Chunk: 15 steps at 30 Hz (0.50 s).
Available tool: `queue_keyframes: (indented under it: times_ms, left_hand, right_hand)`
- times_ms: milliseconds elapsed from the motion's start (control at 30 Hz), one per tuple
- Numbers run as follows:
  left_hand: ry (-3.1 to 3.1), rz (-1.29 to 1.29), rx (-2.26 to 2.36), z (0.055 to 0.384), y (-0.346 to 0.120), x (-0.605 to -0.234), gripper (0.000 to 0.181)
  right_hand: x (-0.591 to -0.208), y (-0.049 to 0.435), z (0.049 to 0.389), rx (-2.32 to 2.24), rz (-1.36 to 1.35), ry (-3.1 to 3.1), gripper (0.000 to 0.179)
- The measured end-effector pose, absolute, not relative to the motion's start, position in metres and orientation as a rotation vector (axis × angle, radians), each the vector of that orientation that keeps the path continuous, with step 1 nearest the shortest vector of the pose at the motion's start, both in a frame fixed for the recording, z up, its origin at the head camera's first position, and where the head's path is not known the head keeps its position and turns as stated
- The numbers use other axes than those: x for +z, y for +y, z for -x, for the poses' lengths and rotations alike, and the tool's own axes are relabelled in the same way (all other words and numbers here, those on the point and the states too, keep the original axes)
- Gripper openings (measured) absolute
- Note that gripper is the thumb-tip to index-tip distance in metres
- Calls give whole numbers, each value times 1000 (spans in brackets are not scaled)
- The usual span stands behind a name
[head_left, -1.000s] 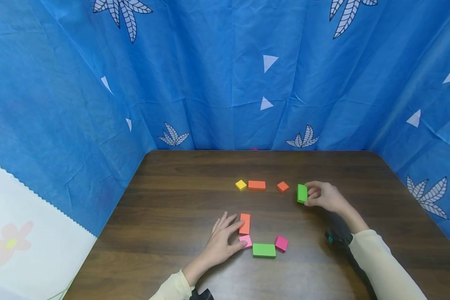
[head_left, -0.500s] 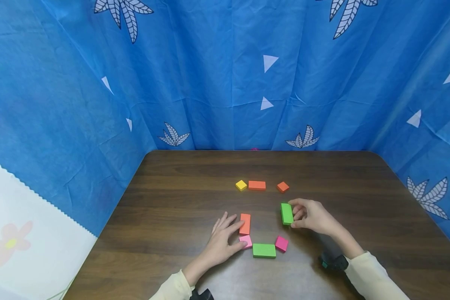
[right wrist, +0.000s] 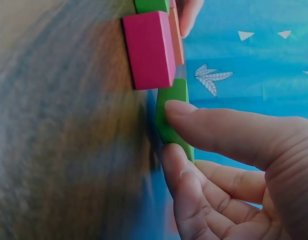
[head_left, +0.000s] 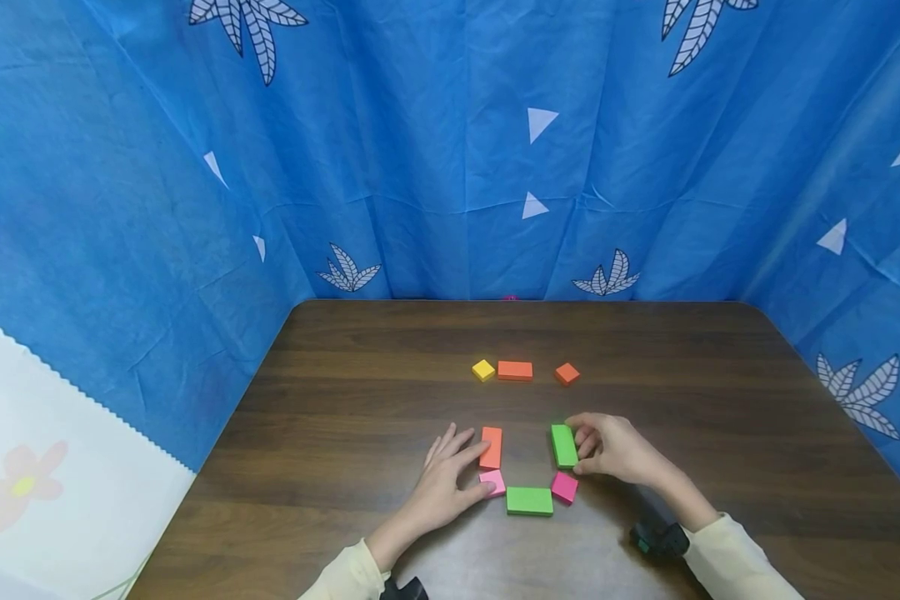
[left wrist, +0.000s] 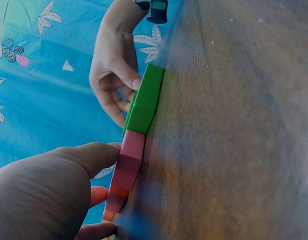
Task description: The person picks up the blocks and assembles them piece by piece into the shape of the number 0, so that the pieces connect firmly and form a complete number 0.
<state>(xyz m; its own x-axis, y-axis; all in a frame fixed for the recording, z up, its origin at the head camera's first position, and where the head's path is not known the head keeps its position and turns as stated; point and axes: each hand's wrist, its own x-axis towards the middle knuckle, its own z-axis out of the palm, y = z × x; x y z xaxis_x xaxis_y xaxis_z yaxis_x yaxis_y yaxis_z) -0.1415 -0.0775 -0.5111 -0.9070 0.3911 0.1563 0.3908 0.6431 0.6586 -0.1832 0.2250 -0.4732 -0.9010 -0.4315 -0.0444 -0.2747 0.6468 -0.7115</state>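
My right hand (head_left: 618,448) pinches a green block (head_left: 564,447) by its ends, thumb and fingers curled against it. In the right wrist view that green block (right wrist: 174,122) sits right by the dark pink block (right wrist: 150,50). My left hand (head_left: 442,483) rests with relaxed fingers at the left: the index fingertip touches an orange block (head_left: 490,454) and the thumb touches a light pink block (head_left: 491,481). Between the two pink blocks lies another green block (head_left: 529,501), set crosswise. In the left wrist view the thumb lies against the light pink block (left wrist: 128,162).
Farther back on the brown wooden table (head_left: 375,350) lie a small yellow block (head_left: 483,370), an orange block (head_left: 515,371) and a small orange-red block (head_left: 567,374), in a row. A blue patterned curtain (head_left: 435,150) hangs behind the table.
My right hand has carried the green block toward me and to the left, from beside the orange-red block to just behind the dark pink block. The left hand has stayed still.
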Motion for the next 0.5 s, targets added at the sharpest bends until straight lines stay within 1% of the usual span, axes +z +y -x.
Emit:
queue_keyframes:
  times_ms: [500]
  left_hand:
    - [2852,-691,1148,142,-78,-512,57]
  right_hand:
    - [-475,223,180,-1097,572,2621,63]
